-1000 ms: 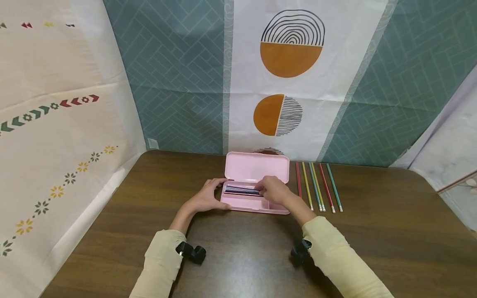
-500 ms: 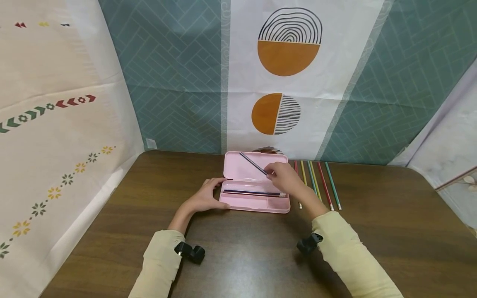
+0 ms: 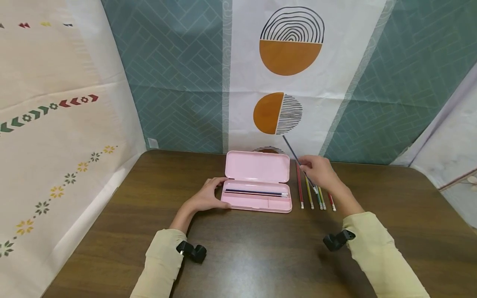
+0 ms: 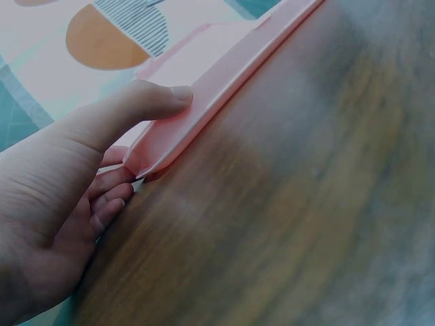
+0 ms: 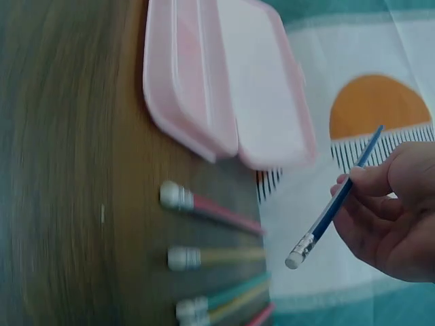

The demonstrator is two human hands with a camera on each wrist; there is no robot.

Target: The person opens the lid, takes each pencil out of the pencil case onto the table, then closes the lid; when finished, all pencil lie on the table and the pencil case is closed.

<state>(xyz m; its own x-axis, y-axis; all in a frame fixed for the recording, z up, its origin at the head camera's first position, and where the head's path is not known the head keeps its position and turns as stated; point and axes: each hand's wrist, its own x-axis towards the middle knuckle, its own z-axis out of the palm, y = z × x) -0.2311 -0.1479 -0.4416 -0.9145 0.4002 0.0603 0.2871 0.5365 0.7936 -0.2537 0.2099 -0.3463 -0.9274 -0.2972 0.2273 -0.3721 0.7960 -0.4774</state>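
Observation:
An open pink pencil case [image 3: 246,202] lies on the table with its lid tipped back. My left hand [image 3: 207,196] grips its left end; the thumb [image 4: 160,102] presses the front rim and the fingers reach round the back corner. Dark pencils [image 3: 257,193] lie in the long rear compartment. Right of the case, my right hand [image 3: 322,171] pinches a dark blue pencil [image 5: 327,216] between thumb and fingers. That pencil is held above the table, its eraser end towards the person. Beneath it lie several pencils, among them a red one [image 3: 299,186] and a yellow one [image 3: 309,192].
The brown wooden table [image 3: 238,256] meets a patterned cloth backdrop [image 3: 179,82] just behind the case. A cream cloth [image 3: 56,145] hangs along the left side. My right hand hides part of the pencil row.
My right hand has lifted the dark blue pencil out of the case and carried it right, over the row of pencils. The left hand has stayed on the case.

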